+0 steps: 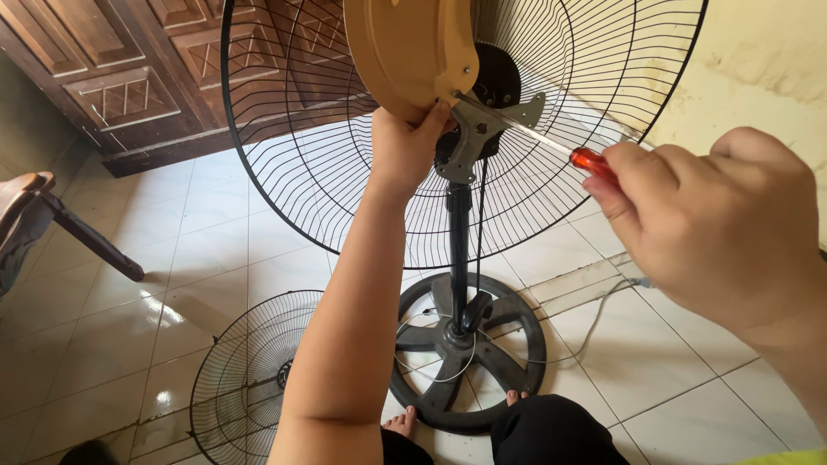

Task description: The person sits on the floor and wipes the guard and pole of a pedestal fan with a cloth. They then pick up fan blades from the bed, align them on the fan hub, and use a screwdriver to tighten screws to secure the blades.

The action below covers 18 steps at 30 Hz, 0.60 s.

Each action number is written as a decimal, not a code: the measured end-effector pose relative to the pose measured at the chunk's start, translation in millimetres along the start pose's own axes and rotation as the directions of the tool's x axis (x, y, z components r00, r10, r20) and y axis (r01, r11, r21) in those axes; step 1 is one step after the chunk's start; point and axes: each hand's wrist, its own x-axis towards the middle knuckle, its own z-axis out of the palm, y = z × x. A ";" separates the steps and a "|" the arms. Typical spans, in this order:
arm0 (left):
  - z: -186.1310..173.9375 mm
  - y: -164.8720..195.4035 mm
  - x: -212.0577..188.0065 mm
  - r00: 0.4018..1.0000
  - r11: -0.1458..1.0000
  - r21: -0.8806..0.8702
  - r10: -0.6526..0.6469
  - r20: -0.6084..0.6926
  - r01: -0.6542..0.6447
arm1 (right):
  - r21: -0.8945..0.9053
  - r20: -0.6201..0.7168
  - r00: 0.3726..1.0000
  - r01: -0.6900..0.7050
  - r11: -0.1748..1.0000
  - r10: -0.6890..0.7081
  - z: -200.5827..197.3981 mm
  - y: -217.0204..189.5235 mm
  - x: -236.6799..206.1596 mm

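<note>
A standing fan rises in front of me on a black pole (459, 250) from a round black base (469, 349). My left hand (405, 146) grips the lower edge of its tan motor cover (409, 52), next to a grey metal bracket (482, 129). My right hand (715, 224) is closed around a screwdriver with a red handle (593, 161). Its thin shaft (525, 132) points left, and its tip meets the bracket just below the cover. Behind the motor stands the fan's black wire rear guard (345, 172).
A second black wire guard (245, 379) lies flat on the white tiled floor at lower left. A wooden chair leg (90, 241) juts in at the left. Brown panelled doors (129, 77) stand behind. A thin cable (594, 323) trails right of the base. My bare toes (403, 422) touch the base.
</note>
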 end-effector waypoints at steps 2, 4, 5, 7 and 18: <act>0.5 0.4 0.2 1.000 1.000 0.008 -0.010 -0.002 0.010 | 0.062 -0.012 1.000 -0.012 0.998 0.013 -1.1 1.4 -0.4; 1.2 0.8 0.2 1.000 1.000 0.006 -0.019 -0.006 0.019 | 0.099 -0.006 0.998 -0.061 0.993 0.062 0.4 0.6 -1.2; 1.0 1.1 -0.1 1.000 1.000 -0.005 -0.020 -0.007 0.020 | 0.118 -0.001 0.996 -0.085 0.989 0.086 1.8 -0.7 -1.9; 0.7 1.3 -0.3 1.000 0.999 -0.027 -0.022 -0.008 0.022 | 0.122 0.046 0.992 -0.126 0.985 0.121 5.5 -4.8 -3.4; 0.6 0.3 -0.8 1.000 0.999 -0.030 -0.025 -0.006 0.025 | 0.341 0.027 0.959 -0.275 0.899 0.284 8.1 -12.0 -4.7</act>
